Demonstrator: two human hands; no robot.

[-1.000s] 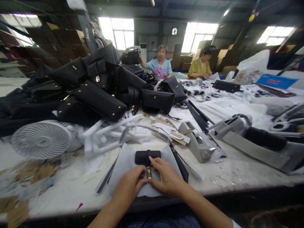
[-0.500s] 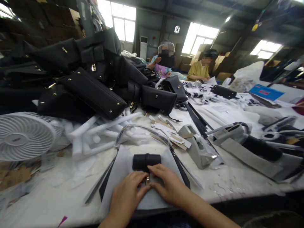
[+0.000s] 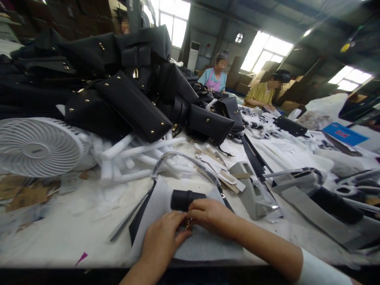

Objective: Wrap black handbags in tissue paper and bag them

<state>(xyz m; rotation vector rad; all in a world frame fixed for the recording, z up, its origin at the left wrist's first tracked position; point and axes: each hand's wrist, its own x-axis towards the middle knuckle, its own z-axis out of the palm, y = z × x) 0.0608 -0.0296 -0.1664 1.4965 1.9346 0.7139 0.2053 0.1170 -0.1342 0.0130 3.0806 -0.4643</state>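
A black handbag (image 3: 137, 225) lies on the table in front of me, with a whitish sheet (image 3: 210, 248) spread over its front. Its handle (image 3: 190, 155), wrapped in clear plastic, arches away at the far side. Across the sheet sits a short black rolled piece (image 3: 179, 200) with a band round its middle. Just below that piece is a small gold clasp (image 3: 187, 225). My left hand (image 3: 163, 237) pinches the clasp from the left, thumb beneath it. From the right, my right hand (image 3: 210, 215) holds its fingertips closed on the clasp's upper end, partly hiding it.
A pile of black handbags (image 3: 133, 103) rises at the back left, behind a white fan (image 3: 35, 150) and white foam tubes (image 3: 127, 152). Card strips (image 3: 218, 166) and a grey tape dispenser (image 3: 252, 194) lie to the right. Two people work across the table.
The view has swung left and tilted. My right hand has turned flatter and its fingers have drawn in over the clasp; my left hand keeps its pinch. A person across has lowered a black piece.
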